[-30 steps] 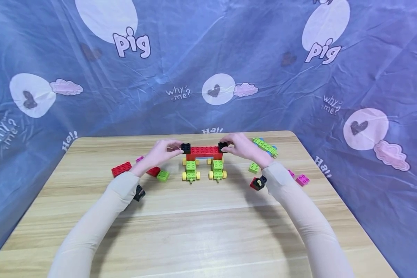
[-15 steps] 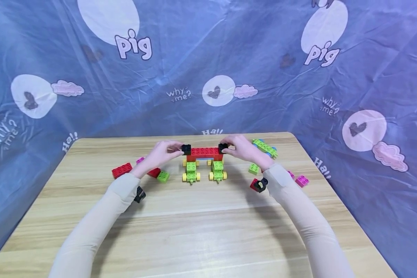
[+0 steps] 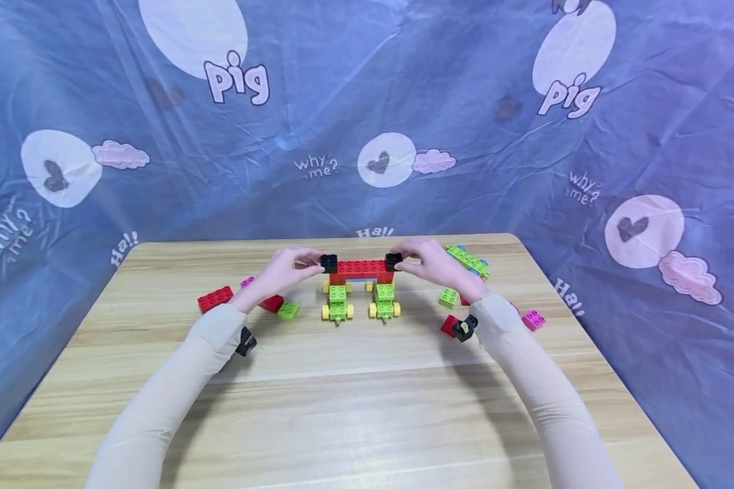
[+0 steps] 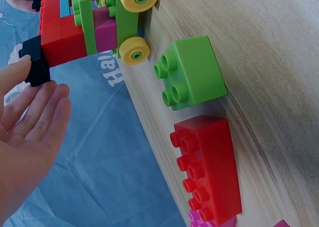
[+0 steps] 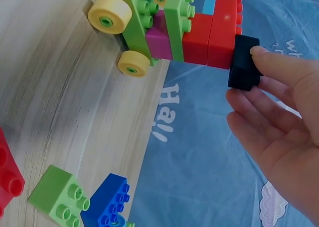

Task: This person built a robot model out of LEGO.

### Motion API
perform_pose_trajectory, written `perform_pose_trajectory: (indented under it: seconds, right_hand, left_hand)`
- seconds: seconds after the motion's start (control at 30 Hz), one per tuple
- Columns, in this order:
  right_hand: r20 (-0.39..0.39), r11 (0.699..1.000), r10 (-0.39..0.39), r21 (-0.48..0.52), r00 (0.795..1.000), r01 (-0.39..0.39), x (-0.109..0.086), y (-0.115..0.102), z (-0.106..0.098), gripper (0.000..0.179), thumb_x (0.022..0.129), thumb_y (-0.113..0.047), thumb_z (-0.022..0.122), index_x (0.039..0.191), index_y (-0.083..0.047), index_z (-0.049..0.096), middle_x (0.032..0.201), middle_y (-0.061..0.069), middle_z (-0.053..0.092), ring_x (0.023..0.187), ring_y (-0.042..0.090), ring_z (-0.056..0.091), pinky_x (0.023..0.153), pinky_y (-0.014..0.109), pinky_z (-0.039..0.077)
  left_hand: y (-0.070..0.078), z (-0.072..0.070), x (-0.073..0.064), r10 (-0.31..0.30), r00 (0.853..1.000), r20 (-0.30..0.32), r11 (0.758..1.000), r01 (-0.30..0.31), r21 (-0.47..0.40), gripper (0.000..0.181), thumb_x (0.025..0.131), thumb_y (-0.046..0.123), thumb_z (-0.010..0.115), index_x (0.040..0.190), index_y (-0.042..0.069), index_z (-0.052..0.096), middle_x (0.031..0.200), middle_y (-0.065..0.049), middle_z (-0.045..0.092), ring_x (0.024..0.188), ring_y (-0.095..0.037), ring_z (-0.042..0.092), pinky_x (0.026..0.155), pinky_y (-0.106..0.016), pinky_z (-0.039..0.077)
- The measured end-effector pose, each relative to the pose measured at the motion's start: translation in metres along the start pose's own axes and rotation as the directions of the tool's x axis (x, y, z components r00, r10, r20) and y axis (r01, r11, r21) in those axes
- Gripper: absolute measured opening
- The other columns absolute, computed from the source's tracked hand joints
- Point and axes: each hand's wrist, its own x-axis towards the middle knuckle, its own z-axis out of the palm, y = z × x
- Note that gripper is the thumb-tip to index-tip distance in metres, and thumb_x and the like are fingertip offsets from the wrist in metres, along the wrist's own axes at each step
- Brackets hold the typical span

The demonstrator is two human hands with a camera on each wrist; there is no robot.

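Note:
A toy-brick build stands at the back of the table: two green wheeled bases (image 3: 338,309) with yellow wheels (image 4: 134,51) carry purple (image 4: 105,28) and green bricks. Red bricks (image 3: 362,268) bridge them on top. At the bridge's left end my left hand (image 3: 284,270) pinches a black brick (image 4: 36,61) between thumb and fingers. The right hand (image 3: 431,263) pinches another black brick (image 5: 244,62) at the opposite end in the same way. Both black bricks sit on top of the red ones, overhanging their outer ends.
Left of the build lie a green brick (image 3: 288,311), red bricks (image 3: 215,299) and a pink brick (image 3: 247,280). On the right are a green brick (image 3: 448,297), a red brick (image 3: 450,325), a pink brick (image 3: 533,320) and a green-and-blue wheeled piece (image 3: 467,260). A printed blue cloth (image 3: 269,197) hangs behind.
My right wrist has shifted slightly to the right, and a bit of red brick beside it now shows. The left hand keeps its pinch, and the build stays in place.

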Motion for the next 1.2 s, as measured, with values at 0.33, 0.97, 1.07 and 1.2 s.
perform_pose_trajectory:
  seconds: [0.33, 0.97, 1.07, 1.2]
  right_hand:
    - [0.004, 1.0, 0.018, 0.018, 1.0, -0.018, -0.0016, 0.0068, -0.0033, 0.035, 0.092, -0.016, 0.07, 0.123, 0.0, 0.067, 0.115, 0.017, 0.072, 0.101, 0.028, 0.07, 0.091, 0.046, 0.057]
    - [0.017, 0.999, 0.038, 0.035, 0.999, -0.038, -0.002, 0.008, -0.0012, 0.036, 0.092, -0.015, 0.07, 0.124, 0.0, 0.066, 0.115, 0.018, 0.072, 0.102, 0.028, 0.07, 0.096, 0.045, 0.056]
    - [0.014, 0.999, 0.028, 0.038, 1.0, -0.028, -0.0021, 0.0083, -0.0009, 0.036, 0.092, -0.014, 0.07, 0.124, 0.002, 0.066, 0.116, 0.018, 0.072, 0.101, 0.028, 0.07, 0.095, 0.045, 0.056]
    - [0.015, 0.999, 0.028, 0.046, 0.999, -0.029, -0.0014, 0.0085, -0.0009, 0.036, 0.092, -0.014, 0.07, 0.124, 0.002, 0.066, 0.115, 0.018, 0.072, 0.101, 0.028, 0.07, 0.096, 0.045, 0.056]
  left_hand:
    - [-0.0041, -0.0008, 0.0024, 0.005, 1.0, 0.009, 1.0, -0.006, 0.006, 0.041, 0.094, 0.017, 0.068, 0.13, -0.002, 0.062, 0.121, -0.021, 0.069, 0.109, -0.033, 0.067, 0.097, -0.043, 0.057]
    - [-0.002, -0.0003, 0.001, 0.002, 1.0, 0.011, 1.0, -0.002, 0.001, 0.04, 0.094, 0.017, 0.068, 0.129, -0.001, 0.062, 0.12, -0.021, 0.069, 0.108, -0.033, 0.067, 0.096, -0.043, 0.057]
    - [-0.0026, 0.0003, 0.0003, 0.005, 1.0, 0.011, 1.0, -0.005, -0.001, 0.041, 0.094, 0.018, 0.068, 0.13, -0.001, 0.062, 0.121, -0.021, 0.069, 0.108, -0.033, 0.067, 0.096, -0.043, 0.057]
    - [-0.003, 0.0014, 0.0, 0.005, 1.0, 0.01, 1.0, -0.005, -0.005, 0.042, 0.094, 0.018, 0.068, 0.131, -0.001, 0.061, 0.122, -0.021, 0.068, 0.109, -0.033, 0.067, 0.096, -0.043, 0.057]
